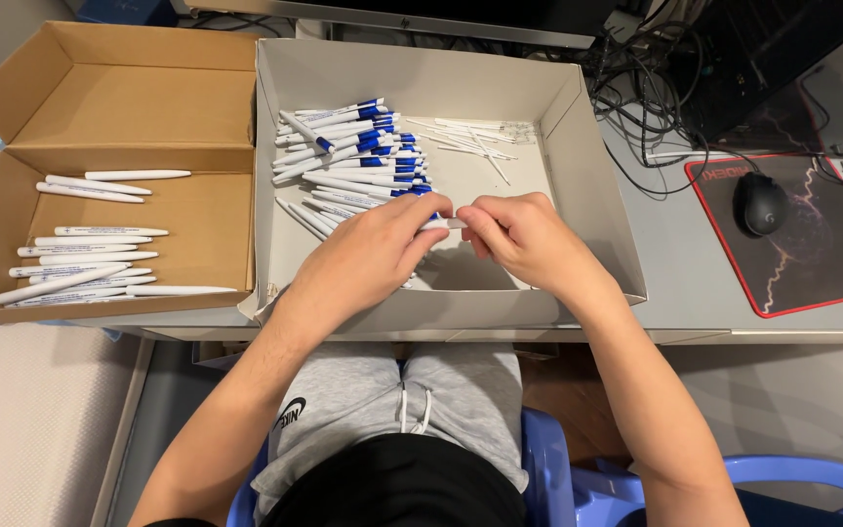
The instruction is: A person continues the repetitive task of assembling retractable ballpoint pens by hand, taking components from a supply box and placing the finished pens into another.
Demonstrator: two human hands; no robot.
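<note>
My left hand (pixel 375 246) and my right hand (pixel 522 234) meet over the white cardboard box (pixel 592 205), both pinching one white pen (pixel 454 223) held level between the fingertips. Most of that pen is hidden by my fingers. A heap of white pens with blue ends (pixel 358 156) lies just beyond my left hand in the box. Several thin white refills (pixel 475 140) lie at the box's far right. A brown cardboard box (pixel 109 107) on the left holds several all-white pens (pixel 90 259).
A black mouse (pixel 761 202) rests on a black mouse pad with a red border (pixel 812 283) at the right. Tangled cables (pixel 646 98) and dark equipment sit behind. My grey-trousered lap and a blue chair (pixel 578 478) are below the desk edge.
</note>
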